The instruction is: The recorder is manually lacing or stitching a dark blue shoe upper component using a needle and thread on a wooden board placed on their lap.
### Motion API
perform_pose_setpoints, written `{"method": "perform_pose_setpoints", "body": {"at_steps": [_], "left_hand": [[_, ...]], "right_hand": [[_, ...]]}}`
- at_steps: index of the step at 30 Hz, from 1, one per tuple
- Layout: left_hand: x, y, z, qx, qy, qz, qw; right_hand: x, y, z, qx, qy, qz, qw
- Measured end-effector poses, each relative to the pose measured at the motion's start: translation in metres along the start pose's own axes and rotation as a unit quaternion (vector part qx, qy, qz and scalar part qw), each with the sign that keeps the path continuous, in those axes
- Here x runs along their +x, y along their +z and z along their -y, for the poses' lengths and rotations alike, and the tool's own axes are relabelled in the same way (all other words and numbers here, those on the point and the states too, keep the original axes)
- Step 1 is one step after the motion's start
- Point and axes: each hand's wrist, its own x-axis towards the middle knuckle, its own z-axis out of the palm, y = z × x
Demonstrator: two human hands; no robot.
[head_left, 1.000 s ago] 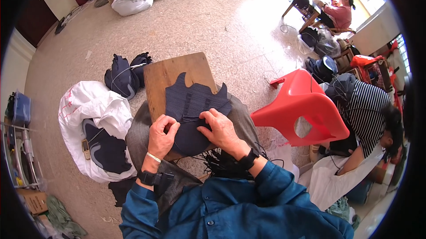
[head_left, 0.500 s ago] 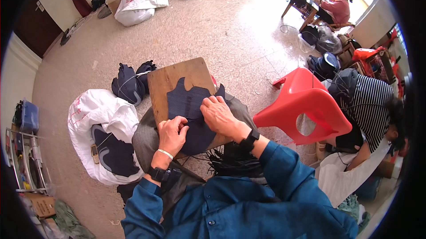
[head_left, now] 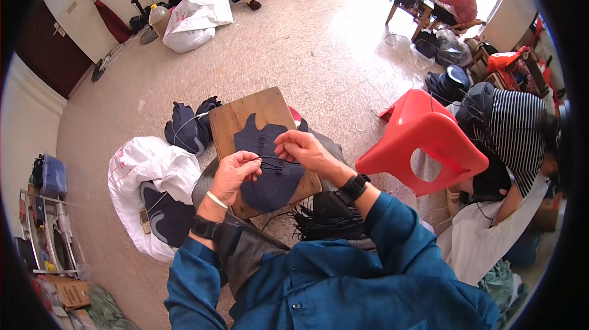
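Note:
A dark navy knitted piece, looking like a flat shoe upper [head_left: 273,190], lies on a small wooden stool top [head_left: 262,102] in front of me. Over it, my left hand [head_left: 230,176] pinches a thin black lace [head_left: 268,158] between thumb and fingertips. The fingers of my right hand [head_left: 310,153] are also closed on the lace, a little farther right and higher. Black strands cross the middle of the piece below the lace; how they run through it is too small to tell. A bundle of black laces [head_left: 325,222] hangs across my lap.
To the left stand a white sack [head_left: 132,164] with dark pieces and a tied dark bundle [head_left: 186,130]. A red plastic stool [head_left: 392,158] is at the right, beside a person in a striped top [head_left: 515,127]. Another person [head_left: 463,5] sits far right.
My hands have lifted off the knitted piece and drawn apart, with the lace now stretched between them. The view has shifted slightly.

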Motion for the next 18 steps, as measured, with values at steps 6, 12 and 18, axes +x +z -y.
{"method": "perform_pose_setpoints", "body": {"at_steps": [6,12,18], "left_hand": [[-0.038,0.009,-0.037,-0.101,0.004,0.068,0.993],[-0.042,0.026,-0.055,-0.166,0.016,0.089,0.982],[-0.047,0.023,-0.047,-0.096,0.202,-0.055,0.973]], "right_hand": [[0.004,0.002,-0.034,-0.241,-0.110,0.019,0.964],[0.010,0.035,-0.033,-0.176,-0.207,0.034,0.962],[0.003,0.061,-0.005,-0.149,-0.224,-0.013,0.963]]}}
